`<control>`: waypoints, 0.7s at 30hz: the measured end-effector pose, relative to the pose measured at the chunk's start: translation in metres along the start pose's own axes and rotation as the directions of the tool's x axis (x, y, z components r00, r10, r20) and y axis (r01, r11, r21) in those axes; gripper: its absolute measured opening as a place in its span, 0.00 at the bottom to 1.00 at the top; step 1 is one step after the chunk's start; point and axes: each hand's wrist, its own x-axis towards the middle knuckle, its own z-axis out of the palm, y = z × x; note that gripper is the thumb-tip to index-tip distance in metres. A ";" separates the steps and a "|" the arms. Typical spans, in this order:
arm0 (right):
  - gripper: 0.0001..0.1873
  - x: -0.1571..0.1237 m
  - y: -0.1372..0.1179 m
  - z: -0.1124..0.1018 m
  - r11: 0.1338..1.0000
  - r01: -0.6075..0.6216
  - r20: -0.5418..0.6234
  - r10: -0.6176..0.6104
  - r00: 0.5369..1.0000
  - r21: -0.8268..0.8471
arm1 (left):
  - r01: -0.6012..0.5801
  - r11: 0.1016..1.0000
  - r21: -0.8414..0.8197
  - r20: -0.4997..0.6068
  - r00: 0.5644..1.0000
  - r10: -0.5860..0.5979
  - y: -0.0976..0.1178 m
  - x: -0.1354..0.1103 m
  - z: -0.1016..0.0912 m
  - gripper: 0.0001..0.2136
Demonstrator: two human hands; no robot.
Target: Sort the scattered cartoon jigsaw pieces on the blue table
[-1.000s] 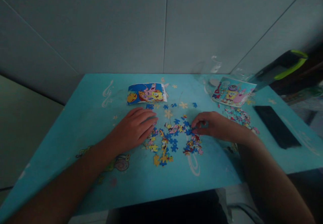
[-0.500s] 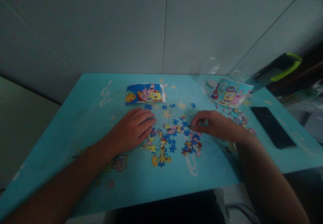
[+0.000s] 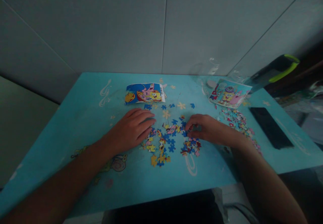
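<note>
Puzzle pieces: the puzzle pieces lie on the blue table between the two hands, in loose clusters; from here I can't tell which ones are locked together.
Step at the puzzle: looks to me like picking over and placing single pieces, with plenty still scattered.
Right hand: the right hand has thumb and forefinger curled toward each other at the blue pieces right of the middle; I can't tell whether one is pinched there.
Left hand: the left hand lies low with its fingers loosely stretched beside the left-hand cluster; its underside is hidden, so I can't say if it holds anything.
Next touch: I'd say it calls for a light fingertip pinch on one flat piece, without nudging the neighbours.
Far row: a few blue pieces sit apart beyond the hands, just in front of the picture packet.
Right side: a second pile of small pieces lies between the right forearm and the black slab, perhaps a phone.
Since a second ago: the right hand has slid a little leftward over the blue pieces, and its forearm now uncovers more of that second pile; the left hand has hardly stirred.
</note>
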 end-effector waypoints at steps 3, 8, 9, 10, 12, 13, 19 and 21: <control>0.09 0.000 -0.002 0.001 1.000 0.009 0.001 -0.009 1.000 -0.008 | 0.003 1.000 0.003 0.007 1.000 -0.003 0.000 0.000 0.001 0.12; 0.08 0.001 -0.006 0.002 1.000 0.014 -0.015 -0.014 1.000 -0.027 | 0.008 1.000 -0.006 0.007 1.000 -0.008 0.000 0.000 0.000 0.13; 0.08 0.002 -0.006 0.003 0.999 0.019 -0.018 -0.020 1.000 -0.030 | 0.007 1.000 -0.006 0.006 1.000 -0.007 0.000 0.000 0.000 0.13; 0.08 0.002 -0.007 0.002 0.999 0.022 -0.020 -0.022 1.000 -0.027 | 0.005 1.000 -0.004 0.005 1.000 -0.005 0.000 0.000 0.000 0.13; 0.06 0.002 -0.007 0.002 1.000 0.013 -0.024 -0.013 1.000 0.001 | -0.005 1.000 0.005 0.002 1.000 0.005 0.001 0.000 -0.001 0.13; 0.06 0.003 -0.008 0.002 1.000 -0.002 -0.025 0.003 1.000 0.024 | -0.010 1.000 0.010 0.003 1.000 0.010 0.001 0.000 -0.001 0.13; 0.08 0.006 -0.004 0.005 0.980 -0.117 -0.034 0.124 0.992 0.161 | -0.017 1.000 0.022 0.019 1.000 0.016 0.001 0.000 -0.001 0.13; 0.09 0.006 -0.001 0.006 0.976 -0.114 -0.068 0.128 0.989 0.184 | -0.014 1.000 0.016 0.013 1.000 0.013 0.001 0.000 -0.001 0.13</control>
